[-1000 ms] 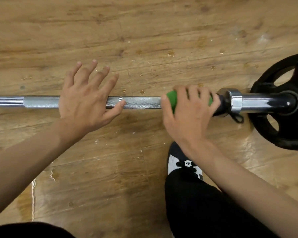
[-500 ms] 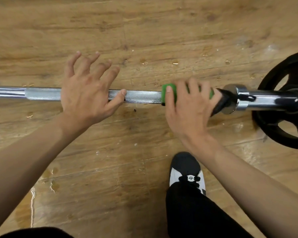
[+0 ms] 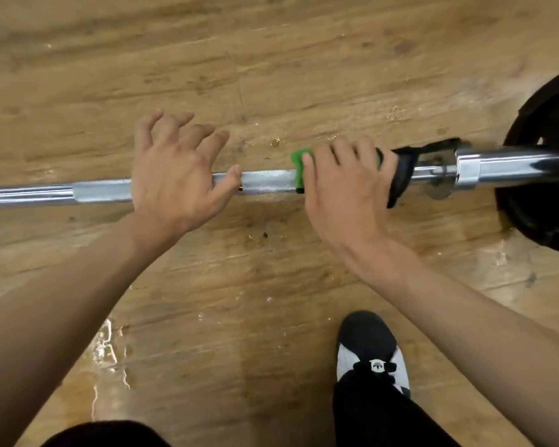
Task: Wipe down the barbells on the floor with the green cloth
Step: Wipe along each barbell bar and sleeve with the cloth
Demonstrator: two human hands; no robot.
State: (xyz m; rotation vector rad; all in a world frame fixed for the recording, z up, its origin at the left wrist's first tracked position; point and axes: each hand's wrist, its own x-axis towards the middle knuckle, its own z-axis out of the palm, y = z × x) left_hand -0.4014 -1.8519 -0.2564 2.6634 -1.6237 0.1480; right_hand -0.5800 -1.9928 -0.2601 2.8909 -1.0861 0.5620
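The barbell (image 3: 265,183) is metal: its grip section is knurled and dull grey, its sleeve (image 3: 504,167) smooth, mirror-bright chrome. The green cloth (image 3: 299,171) looks soft and matt. The floor (image 3: 271,59) is grained wood, glossy with wet patches — the plate (image 3: 546,124) matt black.

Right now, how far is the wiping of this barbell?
Done: nothing can be confirmed; the metal shows no clear wiped mark. In hand: the right hand grips the green cloth around the barbell beside the black strap, while the left hand rests open on the knurled part. Left: probably the shaft toward the left and the sleeve.
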